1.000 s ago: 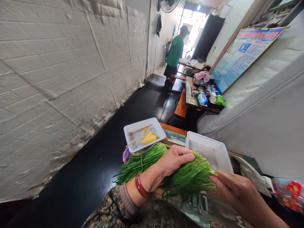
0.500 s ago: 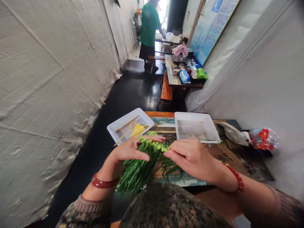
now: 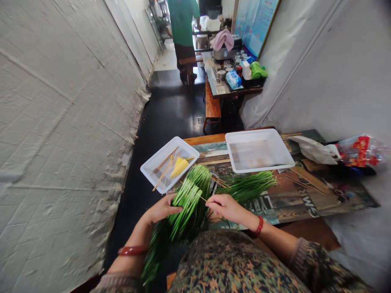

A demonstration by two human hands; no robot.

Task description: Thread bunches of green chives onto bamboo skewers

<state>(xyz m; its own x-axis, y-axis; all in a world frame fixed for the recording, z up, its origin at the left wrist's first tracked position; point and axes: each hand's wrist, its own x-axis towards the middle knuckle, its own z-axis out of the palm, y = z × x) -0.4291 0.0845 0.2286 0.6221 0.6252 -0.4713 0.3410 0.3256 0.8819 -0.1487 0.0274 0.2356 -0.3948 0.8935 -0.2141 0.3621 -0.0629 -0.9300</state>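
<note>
My left hand [image 3: 161, 209] is wrapped around the outer side of a bunch of Chinese chives [image 3: 185, 205], its thumb across the stems. Their pale cut ends point up and away, while the green leaves hang toward my lap. A thin bamboo skewer [image 3: 203, 199] is pinched between the thumb and fingers of my right hand [image 3: 227, 208], with its far end at the bunch's right edge. How deep it goes in is not visible. Just behind lies another chive pile [image 3: 198, 176]. More loose chives [image 3: 252, 186] are spread on the table beyond my right hand.
A white tray [image 3: 146, 169] with skewers and a yellow piece [image 3: 179, 167] stands left; another white tray [image 3: 259, 162] is behind the loose chives. Skewers [image 3: 308, 179] and a plastic bag [image 3: 362, 150] lie right on the wooden table [image 3: 293, 199]. A person in green [image 3: 184, 24] stands far off.
My left fingers, spread beside the stems before, have closed around the bunch. The chives have come down and turned, and my right hand has dropped lower with the skewer now showing. The view has shifted.
</note>
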